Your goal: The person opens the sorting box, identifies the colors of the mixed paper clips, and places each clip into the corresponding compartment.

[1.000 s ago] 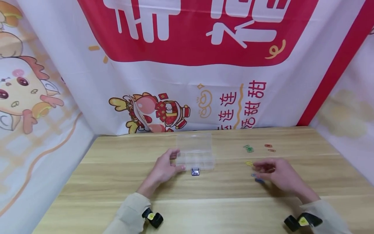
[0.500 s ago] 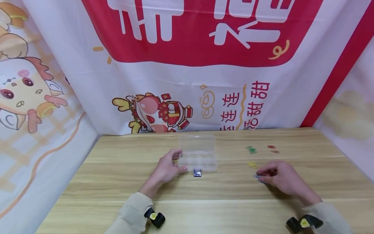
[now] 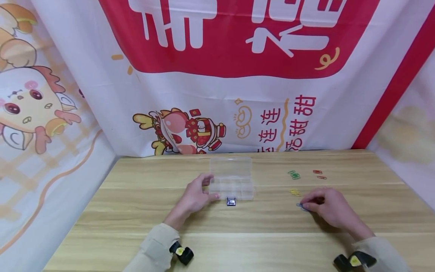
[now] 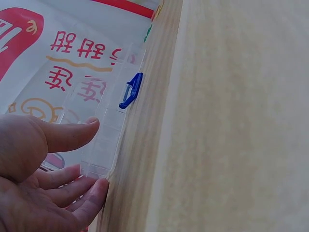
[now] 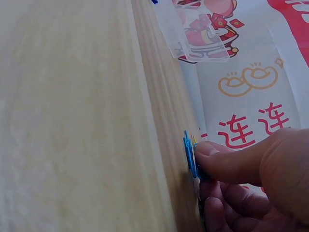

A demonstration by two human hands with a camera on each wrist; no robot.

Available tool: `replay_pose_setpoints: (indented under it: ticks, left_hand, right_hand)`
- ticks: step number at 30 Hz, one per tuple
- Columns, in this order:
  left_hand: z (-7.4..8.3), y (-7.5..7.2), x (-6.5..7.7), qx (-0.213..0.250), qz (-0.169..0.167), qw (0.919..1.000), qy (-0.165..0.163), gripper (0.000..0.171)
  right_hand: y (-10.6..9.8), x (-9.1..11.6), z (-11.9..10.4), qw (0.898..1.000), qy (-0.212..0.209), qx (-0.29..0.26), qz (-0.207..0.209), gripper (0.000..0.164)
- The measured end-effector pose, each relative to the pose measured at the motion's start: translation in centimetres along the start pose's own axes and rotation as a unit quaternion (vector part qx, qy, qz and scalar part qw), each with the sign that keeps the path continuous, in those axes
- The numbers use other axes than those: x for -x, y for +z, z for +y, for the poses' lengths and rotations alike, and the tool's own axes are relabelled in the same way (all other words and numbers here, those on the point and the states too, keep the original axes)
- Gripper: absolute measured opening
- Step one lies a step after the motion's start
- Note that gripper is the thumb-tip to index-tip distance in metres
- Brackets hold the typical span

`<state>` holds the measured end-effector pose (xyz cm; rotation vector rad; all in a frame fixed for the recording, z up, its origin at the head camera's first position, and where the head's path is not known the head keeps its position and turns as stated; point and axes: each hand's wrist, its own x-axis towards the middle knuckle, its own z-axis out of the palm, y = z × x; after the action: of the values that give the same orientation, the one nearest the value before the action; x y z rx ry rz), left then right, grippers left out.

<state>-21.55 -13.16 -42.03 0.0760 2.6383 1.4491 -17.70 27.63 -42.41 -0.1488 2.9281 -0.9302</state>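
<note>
A clear plastic compartment box (image 3: pixel 232 184) lies with its lid (image 3: pixel 231 167) folded back and its blue latch (image 4: pixel 131 91) facing front. My left hand (image 3: pixel 197 193) grips the box's left end, thumb at the front and fingers along the side. Over on the right, my right hand (image 3: pixel 329 207) is low at the tabletop, thumb and fingertips pinching at blue paper clips (image 5: pixel 189 153). How many of these clips are between the fingers cannot be told, since the hand partly covers them.
Yellow paper clips (image 3: pixel 294 192) lie just beyond the right hand. Farther back are green paper clips (image 3: pixel 294 175) and red paper clips (image 3: pixel 318 174). A printed cloth (image 3: pixel 190 90) hangs along the rear edge of the wooden table (image 3: pixel 142 211).
My right hand has come down from beside the yellow clips onto the blue ones, and its fingers have closed there. My left hand stays at the box. The head view has shifted slightly.
</note>
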Motion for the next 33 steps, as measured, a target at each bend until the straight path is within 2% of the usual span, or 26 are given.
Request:
replay_pose_setpoints:
  ticks: [3, 10, 16, 19, 26, 33]
  left_hand:
    - [0.0, 0.0, 0.0, -0.002, 0.001, 1.0, 0.0, 0.073]
    - [0.0, 0.0, 0.0, -0.005, 0.001, 1.0, -0.004, 0.073]
    - [0.1, 0.0, 0.0, -0.006, -0.001, 1.0, -0.003, 0.074]
    - [0.2, 0.0, 0.0, -0.007, -0.002, 1.0, 0.003, 0.073]
    - [0.3, 0.0, 0.0, -0.007, 0.0, 1.0, 0.0, 0.071]
    - [0.3, 0.2, 0.0, -0.006, 0.0, 1.0, -0.006, 0.071]
  right_hand:
    - [0.0, 0.0, -0.1, 1.0, 0.008, -0.012, 0.001, 0.012]
    - [0.2, 0.0, -0.6, 0.999, -0.007, -0.045, 0.018, 0.02]
    - [0.2, -0.4, -1.7, 0.997, -0.009, -0.071, 0.035, 0.019]
    - [0.3, -0.6, -2.6, 0.996, -0.021, -0.074, 0.044, 0.017]
    - [1.2, -1.6, -5.0, 0.995, -0.01, -0.1, 0.021, 0.018]
    - [2.6, -3.0, -7.6, 0.99, -0.047, -0.122, 0.044, 0.013]
